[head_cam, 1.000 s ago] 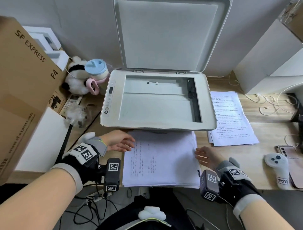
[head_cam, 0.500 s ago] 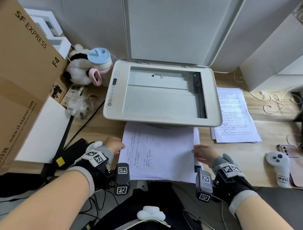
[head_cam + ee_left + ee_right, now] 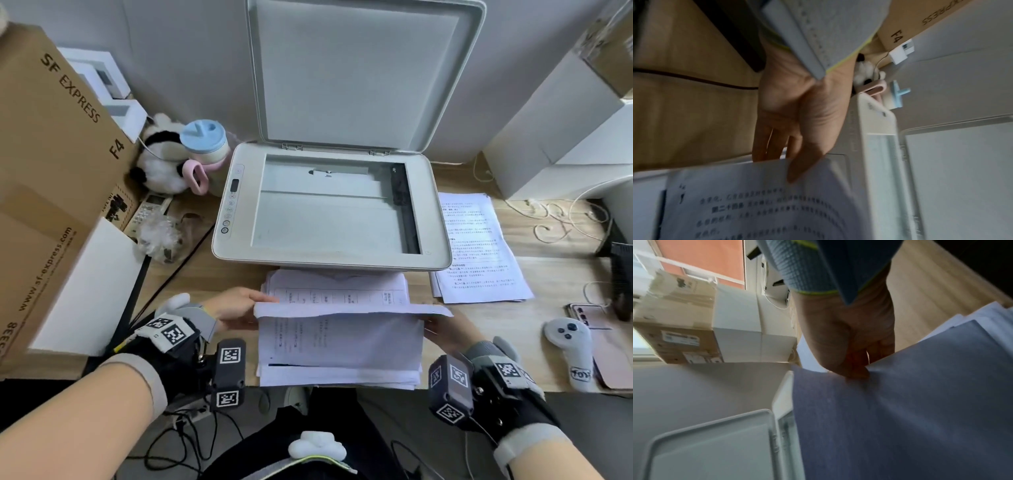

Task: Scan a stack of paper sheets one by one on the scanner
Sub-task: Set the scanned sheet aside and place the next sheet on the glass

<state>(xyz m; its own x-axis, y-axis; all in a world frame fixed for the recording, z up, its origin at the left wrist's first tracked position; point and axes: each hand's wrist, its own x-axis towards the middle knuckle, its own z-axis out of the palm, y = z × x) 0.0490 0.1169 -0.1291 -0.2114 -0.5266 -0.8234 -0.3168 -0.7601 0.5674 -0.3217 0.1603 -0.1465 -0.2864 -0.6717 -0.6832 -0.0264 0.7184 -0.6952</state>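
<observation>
One top sheet is held between the two hands, raised off the stack that lies on the desk directly beneath and between them. The left hand pinches the sheet's left edge, the thumb on top and the fingers underneath. The right hand pinches the right edge in the same way; in the right wrist view its fingers are curled closed on the paper.

The sheet is judged light, thin and limp. It bows between the two grips, and its far edge curls over toward the person. It is best held at opposite side edges, as it is now, so that it stays taut; a one-sided hold would probably let it droop and crease. The sheets below may cling and lift with it, so a single sheet is to be confirmed before it is carried.

One scanner stands just beyond the hands, its lid raised and its glass bare. Two piles of paper are counted: the stack under the hands and a second pile beyond the right hand, beside the scanner. The number of sheets in either pile cannot be told.
</observation>
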